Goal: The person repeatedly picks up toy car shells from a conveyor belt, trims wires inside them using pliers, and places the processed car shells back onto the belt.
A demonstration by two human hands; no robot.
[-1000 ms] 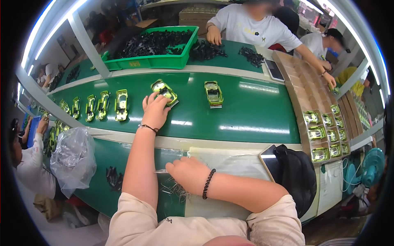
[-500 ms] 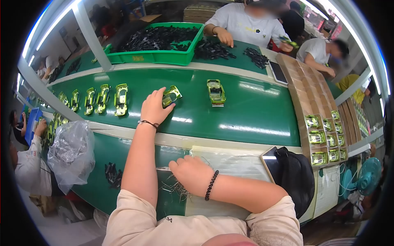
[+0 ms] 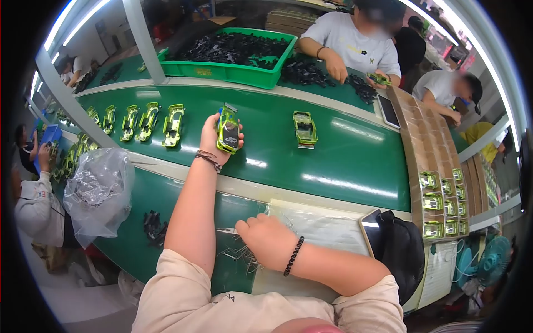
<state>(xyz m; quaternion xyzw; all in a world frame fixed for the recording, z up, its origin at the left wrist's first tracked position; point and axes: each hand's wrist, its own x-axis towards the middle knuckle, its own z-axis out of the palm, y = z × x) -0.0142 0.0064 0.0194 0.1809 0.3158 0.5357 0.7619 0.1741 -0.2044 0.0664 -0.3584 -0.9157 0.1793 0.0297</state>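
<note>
At left, lime-green plastic toy cars (image 3: 148, 122) line the glossy green counter (image 3: 355, 161). The left hand (image 3: 214, 137) has its grip wrapped around a dark-panelled lime-green toy car (image 3: 228, 130) above it; rightward, the right hand's (image 3: 265, 240) grip clasps a slim pointed metal tool (image 3: 226, 230) near thin metal wires (image 3: 239, 253).

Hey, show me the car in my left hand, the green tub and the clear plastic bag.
Held car (image 3: 228, 129), head view, middle of its body.
Green tub (image 3: 239, 76), head view, its front wall.
Plastic bag (image 3: 100, 191), head view, middle of its crumpled side.
</note>
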